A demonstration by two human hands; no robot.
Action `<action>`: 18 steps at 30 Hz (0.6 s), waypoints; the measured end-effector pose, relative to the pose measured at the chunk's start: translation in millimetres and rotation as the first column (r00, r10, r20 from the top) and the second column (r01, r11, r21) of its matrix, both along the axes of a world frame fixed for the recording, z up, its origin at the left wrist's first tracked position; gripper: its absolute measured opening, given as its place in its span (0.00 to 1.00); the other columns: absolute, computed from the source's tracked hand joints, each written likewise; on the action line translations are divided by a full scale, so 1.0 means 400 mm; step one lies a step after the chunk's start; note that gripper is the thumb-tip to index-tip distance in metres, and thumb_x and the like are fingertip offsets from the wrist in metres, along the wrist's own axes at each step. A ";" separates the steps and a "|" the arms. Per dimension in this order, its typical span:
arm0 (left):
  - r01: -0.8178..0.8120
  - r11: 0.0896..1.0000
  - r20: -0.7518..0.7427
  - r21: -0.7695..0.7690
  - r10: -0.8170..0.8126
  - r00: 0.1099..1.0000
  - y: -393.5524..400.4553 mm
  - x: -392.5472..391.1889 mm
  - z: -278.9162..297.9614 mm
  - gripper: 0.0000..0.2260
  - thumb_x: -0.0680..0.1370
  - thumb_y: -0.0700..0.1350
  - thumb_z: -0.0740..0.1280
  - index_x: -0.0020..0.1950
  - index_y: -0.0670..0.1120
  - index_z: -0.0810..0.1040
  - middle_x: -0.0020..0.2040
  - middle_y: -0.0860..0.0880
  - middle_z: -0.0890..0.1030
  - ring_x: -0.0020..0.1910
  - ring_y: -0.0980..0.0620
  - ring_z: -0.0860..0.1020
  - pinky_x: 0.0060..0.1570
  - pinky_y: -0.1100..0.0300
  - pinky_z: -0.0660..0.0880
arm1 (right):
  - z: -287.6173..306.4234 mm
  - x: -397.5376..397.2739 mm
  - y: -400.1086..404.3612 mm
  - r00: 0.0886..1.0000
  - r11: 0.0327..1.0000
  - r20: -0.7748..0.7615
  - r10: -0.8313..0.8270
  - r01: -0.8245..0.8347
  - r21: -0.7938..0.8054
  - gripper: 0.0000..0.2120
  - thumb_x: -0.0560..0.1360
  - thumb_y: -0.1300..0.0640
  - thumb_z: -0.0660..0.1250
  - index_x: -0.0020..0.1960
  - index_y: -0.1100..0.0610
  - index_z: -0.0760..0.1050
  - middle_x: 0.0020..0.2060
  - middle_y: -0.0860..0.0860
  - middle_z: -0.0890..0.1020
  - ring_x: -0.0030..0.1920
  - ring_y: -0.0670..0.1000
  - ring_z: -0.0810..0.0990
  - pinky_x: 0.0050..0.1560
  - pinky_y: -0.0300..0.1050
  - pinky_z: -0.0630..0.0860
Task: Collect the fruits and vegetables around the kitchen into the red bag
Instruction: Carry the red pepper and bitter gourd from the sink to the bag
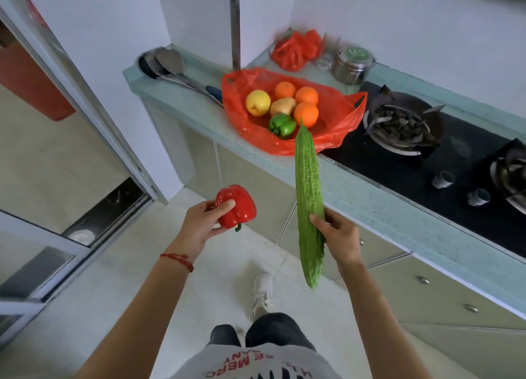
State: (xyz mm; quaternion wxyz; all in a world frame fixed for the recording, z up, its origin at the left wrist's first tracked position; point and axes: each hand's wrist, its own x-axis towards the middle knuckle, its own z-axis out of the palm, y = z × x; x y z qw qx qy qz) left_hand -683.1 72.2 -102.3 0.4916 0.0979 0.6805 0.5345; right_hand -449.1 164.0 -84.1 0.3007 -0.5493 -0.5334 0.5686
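The red bag (338, 122) lies spread open on the counter. Inside it are three oranges (306, 114), a yellow fruit (258, 102), a brownish pear (282, 106) and a green bell pepper (282, 126). My left hand (200, 222) grips a red bell pepper (237, 208) above the floor, in front of the counter. My right hand (338, 236) holds a long green bitter gourd (308, 185) near its lower half. The gourd stands almost upright and its tip overlaps the bag's near edge in the view.
Metal ladles (170, 65) lie on the counter (199, 108) left of the bag. A second crumpled red bag (296, 50) and a steel pot (351, 64) stand behind. A black stove (427, 162) with a wok (404, 125) lies to the right. Cabinet fronts (427, 293) run below.
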 end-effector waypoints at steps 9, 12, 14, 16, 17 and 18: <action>0.053 0.999 -0.020 0.003 -0.053 0.998 0.323 -0.142 0.020 0.26 0.71 0.45 0.72 0.64 0.36 0.69 0.62 0.38 0.74 0.59 0.41 0.76 0.47 0.54 0.80 | 0.002 -0.133 0.301 0.998 0.998 -0.044 -0.051 0.052 0.018 0.12 0.72 0.60 0.69 0.55 0.56 0.79 0.41 0.47 0.82 0.39 0.43 0.80 0.31 0.28 0.73; 0.065 0.998 -0.024 0.018 -0.064 0.998 0.419 -0.184 0.024 0.25 0.72 0.45 0.71 0.64 0.36 0.70 0.62 0.38 0.75 0.57 0.42 0.77 0.50 0.51 0.80 | 0.008 -0.168 0.384 0.998 0.998 -0.036 -0.056 0.057 0.019 0.12 0.72 0.60 0.69 0.55 0.56 0.79 0.42 0.49 0.83 0.40 0.45 0.81 0.34 0.30 0.75; 0.067 0.998 -0.018 0.018 -0.066 0.998 0.474 -0.208 0.026 0.25 0.71 0.46 0.71 0.63 0.36 0.71 0.60 0.39 0.76 0.55 0.44 0.78 0.48 0.52 0.80 | 0.007 -0.187 0.425 0.997 0.997 -0.020 -0.081 0.081 0.002 0.12 0.71 0.58 0.70 0.55 0.56 0.79 0.43 0.49 0.83 0.42 0.48 0.82 0.39 0.36 0.77; 0.072 0.997 -0.028 -0.001 -0.072 0.997 0.524 -0.233 0.020 0.25 0.69 0.48 0.72 0.62 0.37 0.72 0.60 0.40 0.77 0.54 0.45 0.79 0.50 0.50 0.79 | -0.001 -0.206 0.457 0.993 0.993 -0.017 -0.114 0.114 -0.018 0.13 0.71 0.57 0.71 0.55 0.55 0.79 0.44 0.50 0.83 0.44 0.49 0.82 0.44 0.42 0.77; 0.077 0.997 -0.037 -0.005 -0.078 0.996 0.551 -0.244 0.019 0.23 0.69 0.48 0.73 0.59 0.38 0.73 0.59 0.40 0.78 0.53 0.46 0.79 0.50 0.50 0.80 | -0.003 -0.217 0.472 0.992 0.992 -0.017 -0.128 0.127 -0.026 0.13 0.71 0.57 0.71 0.55 0.55 0.79 0.44 0.50 0.83 0.44 0.49 0.82 0.44 0.42 0.77; 0.081 0.997 -0.043 -0.002 -0.081 0.996 0.578 -0.254 0.019 0.21 0.70 0.48 0.72 0.57 0.38 0.74 0.57 0.41 0.78 0.52 0.46 0.79 0.48 0.52 0.81 | -0.003 -0.230 0.485 0.990 0.990 -0.017 -0.141 0.140 -0.028 0.12 0.71 0.57 0.71 0.54 0.55 0.79 0.44 0.49 0.83 0.44 0.48 0.82 0.42 0.40 0.77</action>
